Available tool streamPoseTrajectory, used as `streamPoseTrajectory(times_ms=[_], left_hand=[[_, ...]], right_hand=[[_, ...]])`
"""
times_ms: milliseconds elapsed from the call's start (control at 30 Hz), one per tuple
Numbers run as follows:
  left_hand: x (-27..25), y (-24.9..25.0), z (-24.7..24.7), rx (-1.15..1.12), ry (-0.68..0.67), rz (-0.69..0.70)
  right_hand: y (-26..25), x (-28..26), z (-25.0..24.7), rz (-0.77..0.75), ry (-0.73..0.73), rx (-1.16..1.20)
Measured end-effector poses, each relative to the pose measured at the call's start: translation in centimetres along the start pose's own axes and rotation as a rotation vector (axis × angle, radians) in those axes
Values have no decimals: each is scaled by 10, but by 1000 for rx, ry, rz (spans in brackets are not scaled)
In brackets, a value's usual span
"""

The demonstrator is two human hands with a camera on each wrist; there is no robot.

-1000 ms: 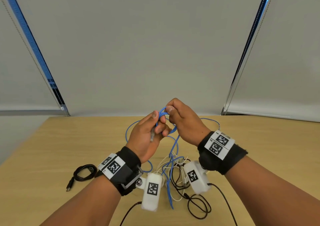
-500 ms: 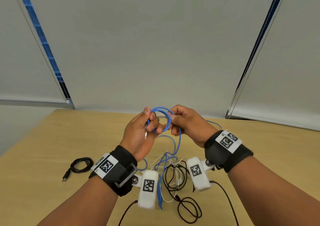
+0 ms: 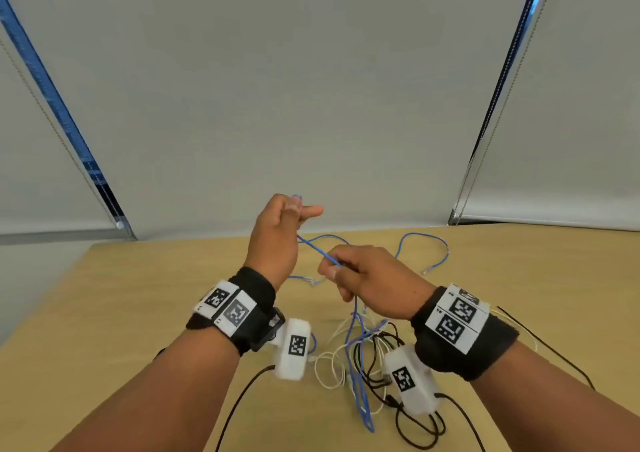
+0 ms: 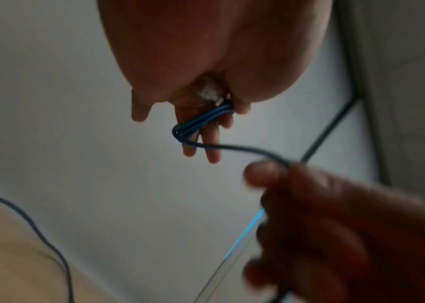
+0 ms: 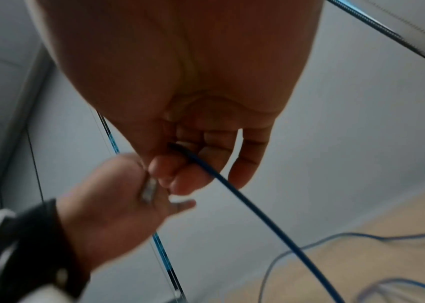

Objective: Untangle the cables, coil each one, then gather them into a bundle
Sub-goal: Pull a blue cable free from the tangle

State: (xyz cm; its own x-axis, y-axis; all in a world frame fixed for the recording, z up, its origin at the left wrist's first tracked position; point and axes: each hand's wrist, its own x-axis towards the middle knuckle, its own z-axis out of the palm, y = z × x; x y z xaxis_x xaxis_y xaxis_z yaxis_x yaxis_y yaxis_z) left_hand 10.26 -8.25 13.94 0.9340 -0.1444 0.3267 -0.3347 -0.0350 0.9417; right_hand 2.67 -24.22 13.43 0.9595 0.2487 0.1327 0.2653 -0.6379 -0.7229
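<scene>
Since the earlier frames, both hands have separated: the left hand (image 3: 277, 233) has risen above the counter (image 3: 145, 299), and the right hand (image 3: 372, 278) has dropped lower and toward the person, so the round loop held between them is now drawn out into a straight span. Blue cable (image 3: 317, 252): a thin, glossy blue cord, several turns of it lying side by side across the left fingers (image 4: 212, 143), with a pale connector tucked against the palm. Left grip is clenched on these turns, index finger extended; right grip pinches the cord between thumb and fingertips (image 5: 193, 180). The taut span runs diagonally, its long axis descending from the raised left hand down and rightward to the right hand. Beyond the right hand the cord falls to the counter and joins a tangle (image 3: 363, 351) of white, black and blue leads near the person. Further blue loops (image 3: 426, 244) lie on the far counter, ending in small clear plugs.
</scene>
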Motion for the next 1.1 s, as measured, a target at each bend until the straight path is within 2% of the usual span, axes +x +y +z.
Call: streamPoseTrajectory(times_ms=[33, 100, 167, 233, 367, 467, 567, 667, 833, 967, 1100], left_hand=[[-2, -4, 1, 110, -69, 18], [-9, -10, 3, 186, -178, 34], [-16, -9, 5, 67, -261, -22], [-22, -3, 4, -153, -332, -116], [-27, 8, 2, -411, -412, -198], [-29, 12, 3, -497, -444, -208], [-30, 12, 8, -495, -426, -204], [-31, 14, 14, -531, -417, -199], [-32, 23, 10, -495, -391, -204], [-27, 35, 1, -696, -265, -283], [-17, 43, 0, -910, -113, -293]], right_hand=[[-7, 2, -6, -29, 39, -32], [-19, 8, -18, -53, 120, -43], [-23, 14, -29, -40, 229, 2], [-22, 17, -35, -41, 316, 79], [-19, 17, -31, -56, 215, 234], [-17, 16, -31, -100, 209, 218], [-14, 16, -30, -89, 251, 155], [-15, 18, -26, -80, 257, 209], [-9, 21, -42, -134, 173, 319], [15, 17, -51, -35, 112, 488], [43, 3, -25, 83, 70, 489]])
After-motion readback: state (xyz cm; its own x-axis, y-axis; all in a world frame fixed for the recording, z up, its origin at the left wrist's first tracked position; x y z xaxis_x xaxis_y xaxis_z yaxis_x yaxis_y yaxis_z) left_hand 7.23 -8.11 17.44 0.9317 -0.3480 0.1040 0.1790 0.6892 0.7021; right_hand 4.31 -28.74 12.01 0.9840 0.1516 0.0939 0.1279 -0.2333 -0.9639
